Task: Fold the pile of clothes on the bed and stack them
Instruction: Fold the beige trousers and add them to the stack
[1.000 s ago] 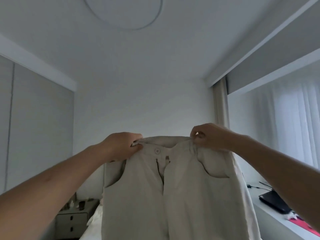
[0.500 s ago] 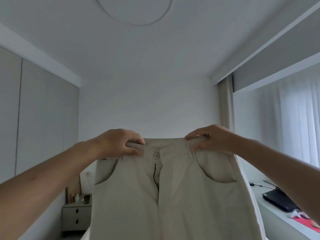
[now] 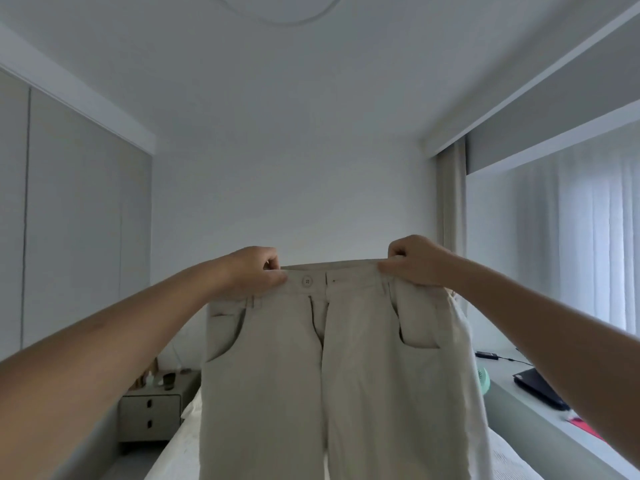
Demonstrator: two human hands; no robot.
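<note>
Two hands are holding the beige trousers (image 3: 332,375) up above the bed (image 3: 173,455), left hand (image 3: 258,273) and right hand (image 3: 414,261) each pinching the waistband, and a slipping pinch is risking one side sagging into a crooked fold.

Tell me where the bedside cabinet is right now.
In the head view the bedside cabinet stands low on the left, beside the bed, left of the hanging trousers.

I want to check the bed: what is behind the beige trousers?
Behind the trousers only the bed edges and white wall show; the cloth covers the middle of the bed.
</note>
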